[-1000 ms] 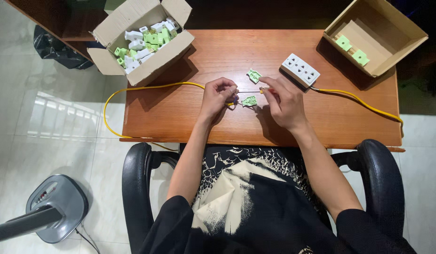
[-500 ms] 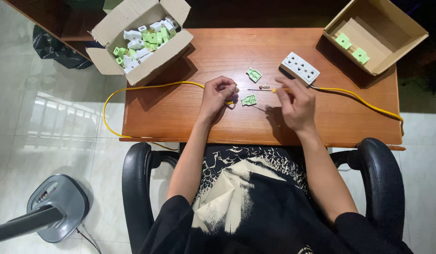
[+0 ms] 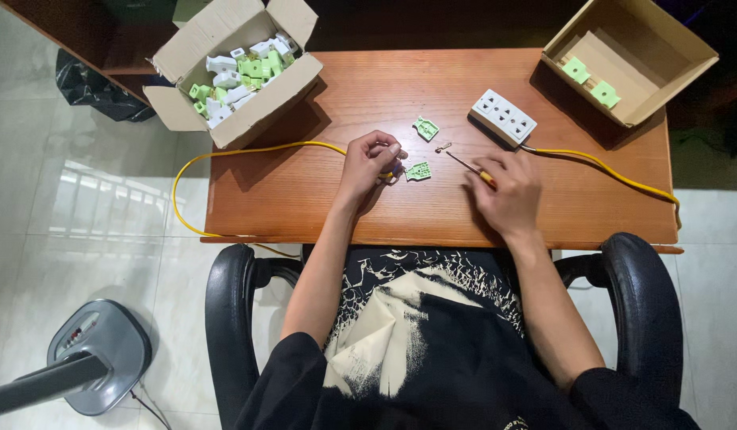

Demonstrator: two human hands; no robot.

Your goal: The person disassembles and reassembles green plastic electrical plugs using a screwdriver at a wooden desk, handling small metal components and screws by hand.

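Our left hand [image 3: 367, 163] pinches the yellow cable [image 3: 249, 150] end beside the green plug half [image 3: 419, 170] on the counter [image 3: 321, 199]. Our right hand [image 3: 508, 195], closed on the screwdriver [image 3: 462, 161], points its shaft left toward that piece, just beside.

Green plug part [image 3: 419, 170] flat beside screwdriver [image 3: 466, 164]

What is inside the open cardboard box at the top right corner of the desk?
Inside the cardboard box, two green plastic parts lie near its far left wall on a flat cardboard sheet. The rest looks bare. Anything under that sheet is hidden.
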